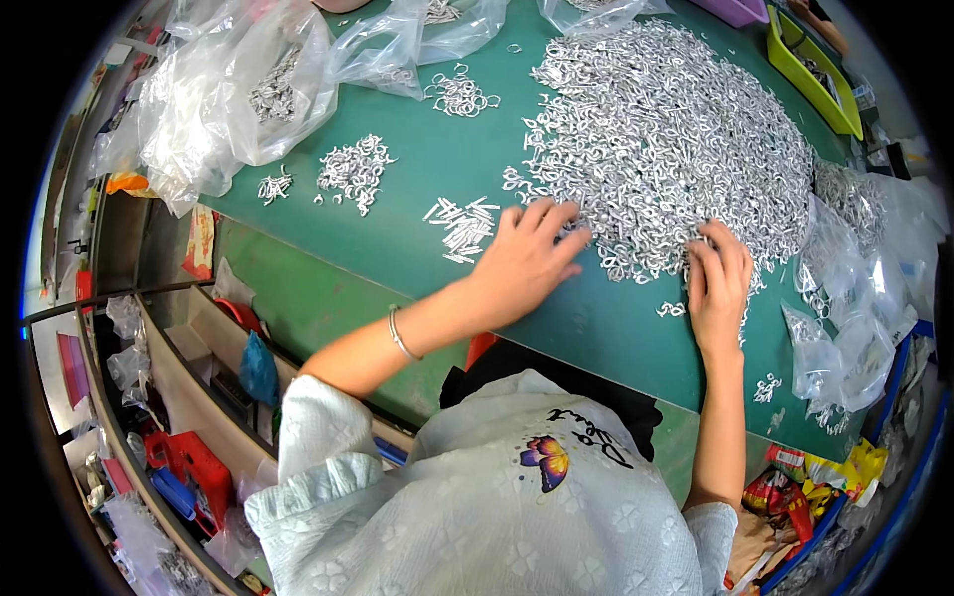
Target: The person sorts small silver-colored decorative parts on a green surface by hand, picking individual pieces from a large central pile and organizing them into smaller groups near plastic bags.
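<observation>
A wide heap of small silver metal pieces (676, 129), many curved like hooks, spreads over the green table (417, 159). At its near left edge is my left hand (532, 260), fingers bent and spread, with nothing visible in them. My right hand (720, 283) reaches the heap's near edge, its fingers curled together and down among the pieces; whatever they hold is hidden. Beside my left hand lies a small pile of straight silver pieces (463, 230). Farther left are a pile of small curved pieces (355, 174) and a smaller cluster (275, 185). Ring-shaped pieces (462, 94) lie beyond.
Clear plastic bags (229, 109) crowd the table's far left, and more bags (845, 308) lie at the right. A yellow-green bin (815, 74) and a purple bin (733, 10) stand at the far right. Cluttered shelving (189, 397) is left of the table; colourful packets (795, 497) sit below right.
</observation>
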Tool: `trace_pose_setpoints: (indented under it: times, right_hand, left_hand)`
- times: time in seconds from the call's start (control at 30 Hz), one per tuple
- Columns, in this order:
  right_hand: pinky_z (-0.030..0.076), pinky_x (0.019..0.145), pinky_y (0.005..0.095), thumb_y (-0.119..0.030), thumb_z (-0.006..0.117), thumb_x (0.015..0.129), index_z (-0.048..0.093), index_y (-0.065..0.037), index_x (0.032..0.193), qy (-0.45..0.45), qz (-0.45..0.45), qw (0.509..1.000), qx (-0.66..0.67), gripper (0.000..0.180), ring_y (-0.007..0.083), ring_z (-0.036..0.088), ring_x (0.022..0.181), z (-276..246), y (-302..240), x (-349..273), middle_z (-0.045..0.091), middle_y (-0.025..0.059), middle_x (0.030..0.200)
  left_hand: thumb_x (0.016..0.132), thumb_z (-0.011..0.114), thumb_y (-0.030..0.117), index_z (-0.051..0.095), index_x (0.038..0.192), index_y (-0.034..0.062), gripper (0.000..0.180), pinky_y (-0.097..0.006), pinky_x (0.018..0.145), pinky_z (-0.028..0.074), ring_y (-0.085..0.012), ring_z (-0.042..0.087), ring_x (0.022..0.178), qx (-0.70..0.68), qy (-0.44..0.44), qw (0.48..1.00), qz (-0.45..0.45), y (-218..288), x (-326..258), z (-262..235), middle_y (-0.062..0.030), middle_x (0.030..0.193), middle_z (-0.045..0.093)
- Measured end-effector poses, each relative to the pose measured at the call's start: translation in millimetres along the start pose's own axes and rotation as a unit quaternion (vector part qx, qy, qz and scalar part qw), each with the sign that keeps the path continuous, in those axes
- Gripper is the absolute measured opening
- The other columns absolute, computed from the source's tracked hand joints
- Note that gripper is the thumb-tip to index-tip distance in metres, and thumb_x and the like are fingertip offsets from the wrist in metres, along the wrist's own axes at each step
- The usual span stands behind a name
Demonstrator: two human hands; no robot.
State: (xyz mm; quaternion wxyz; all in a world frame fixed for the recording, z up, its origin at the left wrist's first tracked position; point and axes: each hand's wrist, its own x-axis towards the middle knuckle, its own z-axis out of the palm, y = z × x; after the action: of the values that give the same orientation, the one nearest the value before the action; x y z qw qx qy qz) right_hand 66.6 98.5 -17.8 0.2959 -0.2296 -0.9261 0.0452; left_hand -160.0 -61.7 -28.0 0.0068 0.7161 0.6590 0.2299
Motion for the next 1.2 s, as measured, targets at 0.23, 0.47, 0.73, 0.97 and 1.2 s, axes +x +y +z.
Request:
trace_pose_setpoints:
  times: [0.23,0.47,0.73,0.97,1.2]
  right_hand:
    - [0.04,0.096,0.0411,-0.002,0.067,0.085,0.065,-0.003,0.104,0.048,0.105,0.993,-0.017,0.019,0.0311,0.058,0.108,-15.2,-11.0,14.8,0.063,0.012,0.113]
    - [0.034,0.088,0.0424,-0.022,0.076,0.078,0.065,-0.008,0.096,-0.102,0.058,0.993,0.016,0.026,0.0241,0.052,0.101,5.9,-78.8,7.1,0.057,0.0043,0.105]
    - [0.034,0.083,0.0384,-0.01,0.072,0.082,0.069,-0.006,0.089,-0.052,0.126,0.986,0.092,0.008,0.0217,0.054,0.087,-11.9,-64.0,-8.1,0.062,0.0033,0.093]
    - [0.034,0.081,0.0367,-0.008,0.075,0.079,0.072,-0.006,0.096,-0.016,0.09,0.996,0.015,0.018,0.0188,0.055,0.085,-18.4,-56.2,-16.6,0.061,0.0008,0.089]
    - [0.037,0.079,0.0362,-0.006,0.079,0.068,0.071,-0.006,0.092,-0.051,0.004,0.996,0.071,0.025,0.0217,0.057,0.089,-19.6,-70.8,-38.4,0.064,0.0015,0.092]
  left_hand:
    - [0.081,0.072,0.017,0.058,0.113,0.0111,0.035,-0.04,0.088,0.036,-0.0273,0.049,0.115,0.084,0.053,0.995,0.007,-31.9,46.8,6.7,-0.0079,0.122,0.051]
    - [0.082,0.07,0.01,0.061,0.112,0.0095,0.031,-0.039,0.082,0.036,-0.024,0.053,0.102,-0.056,0.009,0.998,0.001,11.8,27.7,-2.7,-0.0053,0.111,0.057]
    - [0.082,0.07,0.006,0.061,0.109,0.0086,0.028,-0.037,0.08,0.036,-0.0246,0.055,0.096,-0.043,-0.018,0.998,-0.043,6.5,15.3,0.6,-0.0065,0.104,0.057]
    - [0.081,0.071,0.004,0.061,0.102,0.0078,0.023,-0.037,0.076,0.035,-0.0237,0.053,0.091,-0.085,0.024,0.996,-0.032,33.2,12.4,0.4,-0.0061,0.102,0.056]
    - [0.081,0.07,0.003,0.061,0.096,0.0064,0.018,-0.037,0.075,0.036,-0.0254,0.055,0.088,-0.136,0.055,0.988,-0.055,39.2,8.9,-1.4,-0.0062,0.097,0.059]
